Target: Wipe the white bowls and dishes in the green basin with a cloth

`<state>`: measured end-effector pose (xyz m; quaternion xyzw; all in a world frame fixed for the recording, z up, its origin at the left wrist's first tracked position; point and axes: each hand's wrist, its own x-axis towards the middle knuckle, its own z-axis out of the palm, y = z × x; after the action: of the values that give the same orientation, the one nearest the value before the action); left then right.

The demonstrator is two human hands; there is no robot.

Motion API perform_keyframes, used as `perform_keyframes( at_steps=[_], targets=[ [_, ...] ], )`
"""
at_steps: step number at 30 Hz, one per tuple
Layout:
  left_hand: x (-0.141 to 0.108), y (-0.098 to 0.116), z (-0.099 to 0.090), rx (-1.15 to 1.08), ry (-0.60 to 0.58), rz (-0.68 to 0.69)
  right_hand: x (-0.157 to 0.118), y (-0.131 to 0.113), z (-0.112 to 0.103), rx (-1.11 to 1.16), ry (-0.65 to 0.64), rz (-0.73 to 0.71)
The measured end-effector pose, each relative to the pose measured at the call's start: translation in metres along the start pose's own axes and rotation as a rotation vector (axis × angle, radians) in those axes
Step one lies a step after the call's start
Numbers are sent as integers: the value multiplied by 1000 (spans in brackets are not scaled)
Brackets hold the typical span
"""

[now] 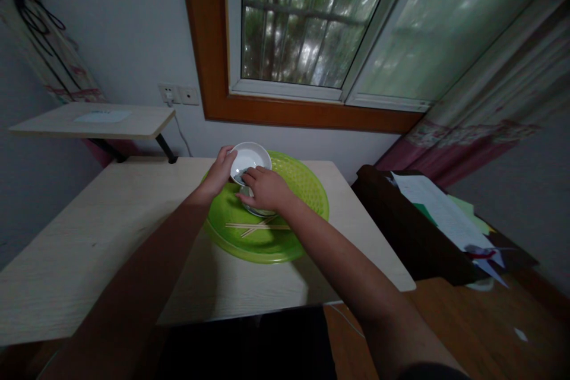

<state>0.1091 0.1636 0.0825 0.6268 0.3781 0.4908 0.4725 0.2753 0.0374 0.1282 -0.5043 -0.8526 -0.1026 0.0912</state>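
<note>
My left hand [219, 171] grips the left rim of a white bowl [252, 156], which is tilted so its inside shows. Inside the bowl's lower part, the fingers of my right hand [266, 188] press on a greyish cloth or similar piece [241, 176], partly hidden by them. Just below, another bowl [258, 211] sits on a round green tray [307, 187], mostly covered by my right hand. Several thin chopsticks [249, 227] lie crossed on the tray's front part.
The tray rests on a pale wooden table [178, 190]. A raised shelf [93, 120] stands at the back left with a paper on it. Right of the table, a dark brown cabinet [396, 225] bears papers [440, 211]. Behind are a wall and window.
</note>
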Motion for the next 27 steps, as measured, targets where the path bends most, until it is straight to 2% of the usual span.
perform_keyframes(
  at_steps=[5,11,16,21,27],
  targets=[
    [1,-6,1,-117,-19,-67,-1,5,14,114,61,-81],
    [-2,-13,3,-138,-106,-81,-1,7,22,85,60,-73],
    [-4,-10,5,-126,-147,-75,-1,5,18,-3,56,40],
    [-10,8,7,-68,-117,-52,1,-4,8,-84,68,166],
    [-14,20,1,95,-86,36,5,-12,-5,-111,-18,241]
  ],
)
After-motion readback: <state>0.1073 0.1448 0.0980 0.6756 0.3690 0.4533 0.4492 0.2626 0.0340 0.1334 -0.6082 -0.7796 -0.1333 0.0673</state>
